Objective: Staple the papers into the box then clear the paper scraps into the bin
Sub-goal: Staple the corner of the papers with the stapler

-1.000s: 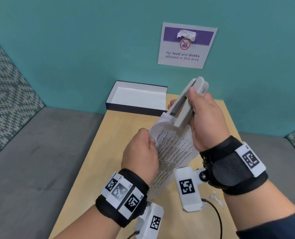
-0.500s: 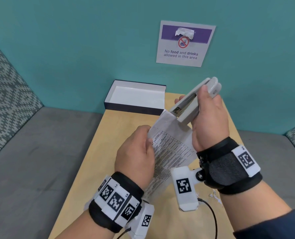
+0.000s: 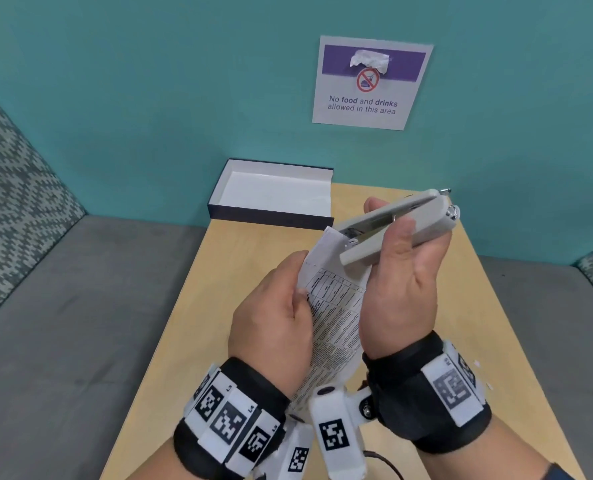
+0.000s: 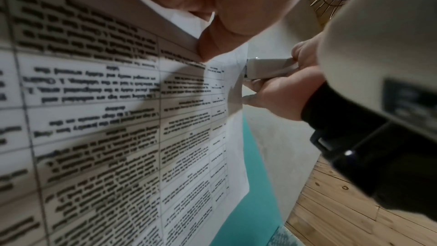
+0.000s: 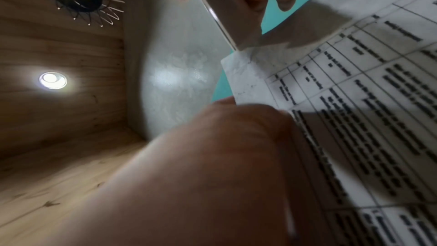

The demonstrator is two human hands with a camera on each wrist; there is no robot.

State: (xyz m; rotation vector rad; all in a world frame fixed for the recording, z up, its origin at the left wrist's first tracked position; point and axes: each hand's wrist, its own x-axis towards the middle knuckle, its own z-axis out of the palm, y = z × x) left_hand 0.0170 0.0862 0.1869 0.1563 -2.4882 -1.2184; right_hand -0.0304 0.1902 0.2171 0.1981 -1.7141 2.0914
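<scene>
My left hand (image 3: 274, 317) pinches the left edge of the printed papers (image 3: 336, 317) and holds them upright above the table. My right hand (image 3: 406, 271) grips a grey stapler (image 3: 392, 225) whose mouth sits over the papers' top corner. In the left wrist view my left thumb (image 4: 224, 31) presses the papers (image 4: 118, 119), and the stapler (image 4: 267, 68) meets their far edge. The right wrist view shows the stapler (image 5: 229, 16) at the corner of the papers (image 5: 354, 100). An open dark box (image 3: 271, 195) with a white inside stands at the table's far left corner.
The wooden table (image 3: 191, 341) stands against a teal wall with a sign (image 3: 371, 83). Grey seating (image 3: 63, 323) flanks it on both sides. Small white paper scraps (image 3: 482, 372) lie on the table near my right wrist.
My right hand has swung the stapler from steep to nearly level, its mouth still at the papers' top corner. Both hands have shifted slightly left and down.
</scene>
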